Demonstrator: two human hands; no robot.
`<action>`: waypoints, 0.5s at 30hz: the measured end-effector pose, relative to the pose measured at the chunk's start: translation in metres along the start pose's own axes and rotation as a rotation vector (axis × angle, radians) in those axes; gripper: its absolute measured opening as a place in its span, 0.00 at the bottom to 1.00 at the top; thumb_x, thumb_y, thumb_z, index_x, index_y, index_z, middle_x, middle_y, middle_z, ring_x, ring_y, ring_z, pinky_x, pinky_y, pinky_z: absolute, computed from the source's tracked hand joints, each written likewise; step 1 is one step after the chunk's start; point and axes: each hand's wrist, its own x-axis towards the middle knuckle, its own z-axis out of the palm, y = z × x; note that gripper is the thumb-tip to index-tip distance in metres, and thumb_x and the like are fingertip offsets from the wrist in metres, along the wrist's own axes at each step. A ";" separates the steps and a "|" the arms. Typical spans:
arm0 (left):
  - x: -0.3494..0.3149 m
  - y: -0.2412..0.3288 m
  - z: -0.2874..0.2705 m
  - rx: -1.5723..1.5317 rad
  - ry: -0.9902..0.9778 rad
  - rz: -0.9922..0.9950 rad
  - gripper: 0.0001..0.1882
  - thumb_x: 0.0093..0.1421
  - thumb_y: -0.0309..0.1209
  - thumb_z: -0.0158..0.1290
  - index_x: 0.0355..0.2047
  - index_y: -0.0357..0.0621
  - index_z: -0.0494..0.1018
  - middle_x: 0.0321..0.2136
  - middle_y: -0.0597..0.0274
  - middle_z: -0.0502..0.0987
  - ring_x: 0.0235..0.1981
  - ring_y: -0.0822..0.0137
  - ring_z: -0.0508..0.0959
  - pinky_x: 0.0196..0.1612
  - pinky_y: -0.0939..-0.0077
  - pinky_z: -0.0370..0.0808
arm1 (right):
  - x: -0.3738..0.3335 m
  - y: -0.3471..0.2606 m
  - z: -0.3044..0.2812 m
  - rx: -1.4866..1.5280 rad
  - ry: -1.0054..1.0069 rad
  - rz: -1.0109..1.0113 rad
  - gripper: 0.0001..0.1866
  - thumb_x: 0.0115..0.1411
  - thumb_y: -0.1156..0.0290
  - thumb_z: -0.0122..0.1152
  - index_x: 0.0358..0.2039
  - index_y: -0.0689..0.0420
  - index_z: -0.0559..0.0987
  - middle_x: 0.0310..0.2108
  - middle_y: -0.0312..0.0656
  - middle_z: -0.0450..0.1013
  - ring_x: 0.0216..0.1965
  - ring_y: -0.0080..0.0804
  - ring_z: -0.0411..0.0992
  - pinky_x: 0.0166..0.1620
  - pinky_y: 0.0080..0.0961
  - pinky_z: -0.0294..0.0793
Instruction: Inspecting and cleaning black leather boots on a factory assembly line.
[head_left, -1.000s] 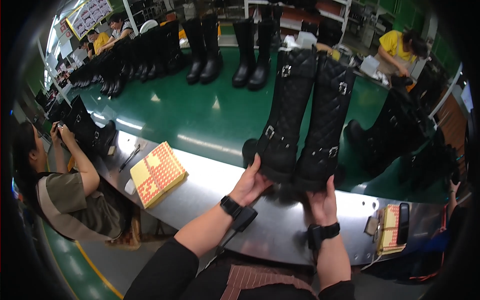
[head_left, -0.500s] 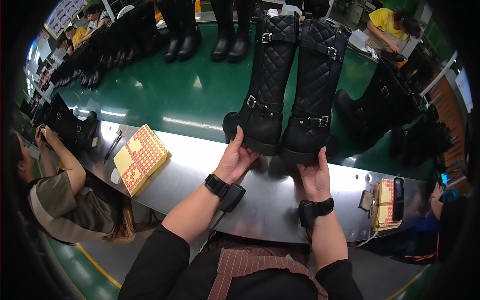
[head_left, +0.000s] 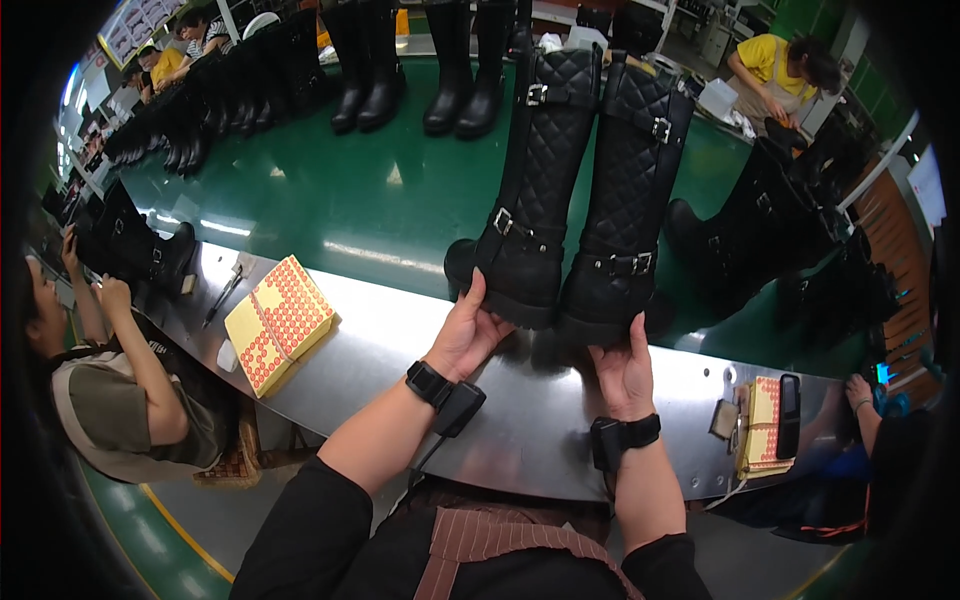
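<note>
A pair of tall black quilted boots with silver buckles stands upright in front of me, shafts pointing away. My left hand (head_left: 468, 336) grips the left boot (head_left: 548, 150) at the heel, thumb on its back and fingers under the sole. In the same way my right hand (head_left: 626, 374) holds the right boot (head_left: 632, 185) by its heel, thumb up along the back. The fingers beneath both soles are partly hidden. The boots are side by side, close together at the heels, over the green surface near the metal edge strip.
Red-dotted yellow sticker sheets (head_left: 282, 325) and a pen (head_left: 222, 302) lie left on the metal strip (head_left: 400, 400). Another sheet stack (head_left: 765, 425) with a black phone (head_left: 790, 403) lies right. More boots (head_left: 375, 70) line the green table (head_left: 400, 190). Co-workers sit left and across.
The boots and both my hands keep nearly the same hold, the whole view shifting slightly. At the left, a co-worker's hand has risen beside a boot.
</note>
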 end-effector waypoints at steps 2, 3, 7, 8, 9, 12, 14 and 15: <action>-0.002 -0.002 0.001 -0.031 -0.053 -0.005 0.32 0.64 0.53 0.48 0.63 0.57 0.56 0.58 0.63 0.68 0.56 0.64 0.71 0.57 0.60 0.69 | -0.001 0.002 -0.001 -0.011 -0.022 -0.006 0.25 0.66 0.56 0.52 0.60 0.51 0.65 0.58 0.41 0.67 0.59 0.39 0.66 0.57 0.40 0.73; -0.002 -0.002 -0.001 -0.030 -0.047 0.001 0.32 0.64 0.53 0.48 0.64 0.57 0.55 0.58 0.63 0.68 0.56 0.64 0.71 0.57 0.60 0.69 | 0.001 0.005 -0.005 -0.025 -0.020 -0.007 0.25 0.66 0.56 0.52 0.60 0.51 0.65 0.57 0.42 0.68 0.58 0.39 0.67 0.56 0.40 0.73; 0.000 -0.001 -0.003 -0.022 -0.048 0.001 0.33 0.62 0.53 0.50 0.63 0.56 0.56 0.58 0.63 0.68 0.56 0.63 0.71 0.58 0.59 0.68 | -0.001 -0.001 -0.004 -0.049 -0.033 -0.021 0.24 0.66 0.56 0.53 0.59 0.51 0.67 0.55 0.41 0.70 0.56 0.38 0.69 0.56 0.40 0.72; -0.001 -0.002 -0.003 -0.013 -0.070 0.010 0.33 0.62 0.53 0.50 0.62 0.56 0.56 0.57 0.62 0.68 0.56 0.63 0.71 0.58 0.58 0.68 | -0.005 -0.003 -0.004 -0.066 -0.057 -0.043 0.23 0.66 0.56 0.53 0.59 0.51 0.67 0.56 0.41 0.70 0.56 0.38 0.68 0.56 0.40 0.73; 0.003 0.004 0.000 -0.017 -0.078 0.011 0.33 0.62 0.52 0.51 0.63 0.57 0.55 0.58 0.62 0.68 0.56 0.63 0.71 0.58 0.57 0.68 | -0.001 -0.005 0.002 -0.069 -0.070 -0.058 0.24 0.66 0.57 0.54 0.59 0.52 0.67 0.56 0.41 0.70 0.56 0.37 0.68 0.55 0.38 0.73; -0.005 0.001 0.000 -0.034 -0.022 0.029 0.34 0.62 0.50 0.52 0.63 0.59 0.54 0.58 0.62 0.67 0.56 0.62 0.70 0.59 0.55 0.67 | -0.003 0.002 0.003 -0.068 -0.043 -0.053 0.24 0.66 0.57 0.55 0.59 0.53 0.67 0.56 0.41 0.69 0.56 0.38 0.68 0.56 0.37 0.72; -0.004 0.003 0.002 0.018 -0.021 0.033 0.34 0.64 0.53 0.47 0.64 0.53 0.55 0.61 0.63 0.65 0.61 0.65 0.67 0.61 0.61 0.65 | 0.002 0.000 0.000 -0.079 -0.056 -0.055 0.25 0.65 0.56 0.55 0.59 0.53 0.67 0.57 0.41 0.68 0.56 0.38 0.68 0.57 0.36 0.71; -0.003 0.003 0.004 0.025 -0.030 0.026 0.33 0.64 0.53 0.47 0.64 0.53 0.56 0.60 0.63 0.66 0.60 0.65 0.67 0.60 0.62 0.65 | 0.002 0.000 -0.003 -0.089 -0.063 -0.062 0.25 0.65 0.56 0.55 0.59 0.53 0.67 0.57 0.41 0.68 0.57 0.38 0.68 0.58 0.36 0.70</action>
